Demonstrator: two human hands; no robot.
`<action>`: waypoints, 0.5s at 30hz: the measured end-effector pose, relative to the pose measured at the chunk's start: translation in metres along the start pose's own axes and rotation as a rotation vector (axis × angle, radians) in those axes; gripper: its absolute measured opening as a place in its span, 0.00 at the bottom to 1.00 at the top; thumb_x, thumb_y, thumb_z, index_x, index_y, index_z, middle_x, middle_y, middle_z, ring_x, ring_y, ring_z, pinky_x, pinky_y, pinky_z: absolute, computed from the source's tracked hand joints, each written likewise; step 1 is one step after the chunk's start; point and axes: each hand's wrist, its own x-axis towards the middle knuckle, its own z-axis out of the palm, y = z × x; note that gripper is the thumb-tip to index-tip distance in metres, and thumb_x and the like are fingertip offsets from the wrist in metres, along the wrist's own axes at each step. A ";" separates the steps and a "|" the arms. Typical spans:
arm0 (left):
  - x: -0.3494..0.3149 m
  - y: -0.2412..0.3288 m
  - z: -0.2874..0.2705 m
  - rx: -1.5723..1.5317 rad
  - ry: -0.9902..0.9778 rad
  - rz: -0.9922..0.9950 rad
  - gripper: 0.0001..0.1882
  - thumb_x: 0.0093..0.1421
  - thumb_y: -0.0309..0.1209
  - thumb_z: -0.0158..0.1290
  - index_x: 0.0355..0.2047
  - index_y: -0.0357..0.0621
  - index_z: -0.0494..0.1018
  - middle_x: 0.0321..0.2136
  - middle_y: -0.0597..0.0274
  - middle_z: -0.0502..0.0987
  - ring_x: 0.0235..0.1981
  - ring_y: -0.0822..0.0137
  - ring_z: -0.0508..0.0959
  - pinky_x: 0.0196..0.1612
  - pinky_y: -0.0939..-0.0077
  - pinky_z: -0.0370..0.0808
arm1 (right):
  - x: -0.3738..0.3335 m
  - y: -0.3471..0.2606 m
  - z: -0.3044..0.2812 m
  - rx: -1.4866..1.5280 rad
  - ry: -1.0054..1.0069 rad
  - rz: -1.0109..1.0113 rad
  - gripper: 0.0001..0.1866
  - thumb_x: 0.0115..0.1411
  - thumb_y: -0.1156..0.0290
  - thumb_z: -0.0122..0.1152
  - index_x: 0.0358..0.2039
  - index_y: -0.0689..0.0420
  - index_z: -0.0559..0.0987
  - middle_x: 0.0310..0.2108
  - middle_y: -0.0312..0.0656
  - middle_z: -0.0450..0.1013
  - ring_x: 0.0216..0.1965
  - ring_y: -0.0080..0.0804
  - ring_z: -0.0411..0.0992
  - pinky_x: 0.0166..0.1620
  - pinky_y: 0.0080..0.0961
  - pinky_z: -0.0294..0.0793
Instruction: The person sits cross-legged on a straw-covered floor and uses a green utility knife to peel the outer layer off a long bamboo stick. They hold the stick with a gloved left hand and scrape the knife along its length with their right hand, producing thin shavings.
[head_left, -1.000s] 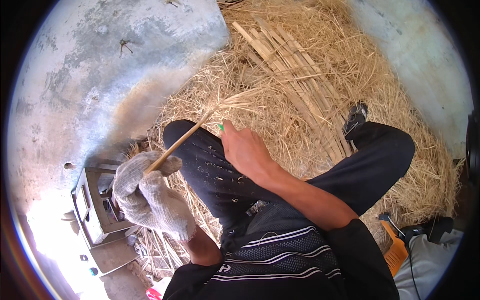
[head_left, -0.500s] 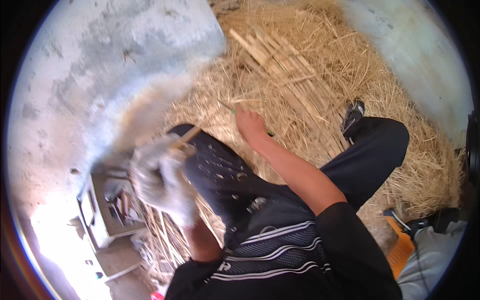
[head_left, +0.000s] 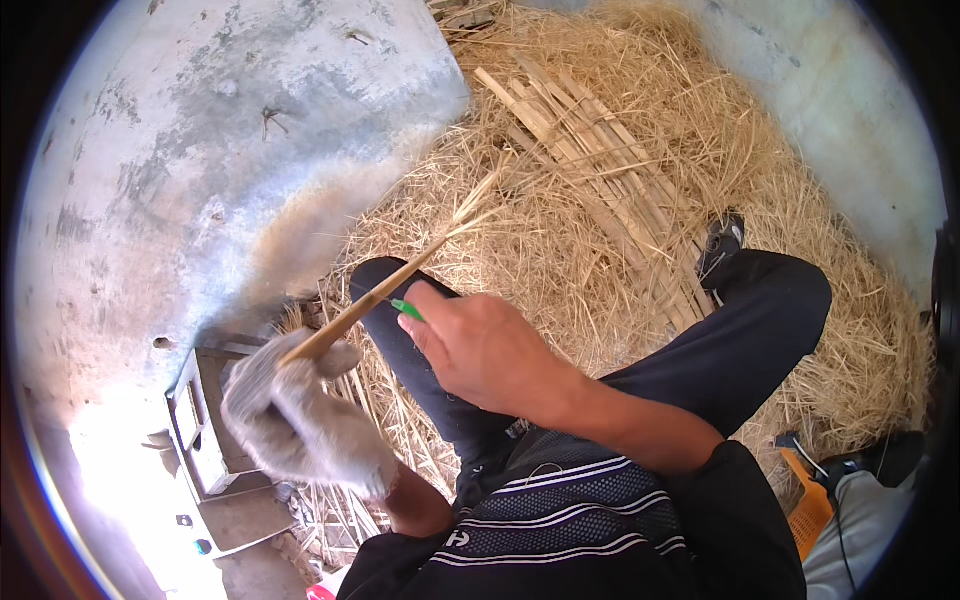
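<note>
My left hand (head_left: 305, 410), in a whitish work glove, is closed round the lower end of a bamboo strip (head_left: 385, 287). The strip slants up to the right over my left thigh, and its far end splays into thin, pale fibres. My bare right hand (head_left: 490, 350) is closed on a green-handled knife (head_left: 408, 310); only a bit of the green handle shows past the thumb. The knife's thin blade lies close against the middle of the strip; whether it cuts in cannot be made out.
Several long bamboo strips (head_left: 590, 150) lie on a thick bed of pale shavings (head_left: 800, 290) ahead. A boxy wooden stand (head_left: 215, 440) is by the wall at left. At lower right are an orange plastic seat (head_left: 810, 505) and a person's grey-clad leg (head_left: 865, 530).
My right hand has come back toward me and left, bringing the knife from beyond my knee to the strip. The strip now points up and right, its frayed end in sight.
</note>
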 end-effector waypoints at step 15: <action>-0.009 -0.018 0.009 -0.261 -0.194 0.020 0.04 0.66 0.25 0.52 0.37 0.35 0.73 0.28 0.54 0.76 0.22 0.69 0.74 0.27 0.79 0.74 | 0.001 0.122 0.038 -0.358 -0.059 0.314 0.13 0.69 0.66 0.50 0.42 0.65 0.73 0.17 0.57 0.73 0.23 0.60 0.76 0.27 0.52 0.76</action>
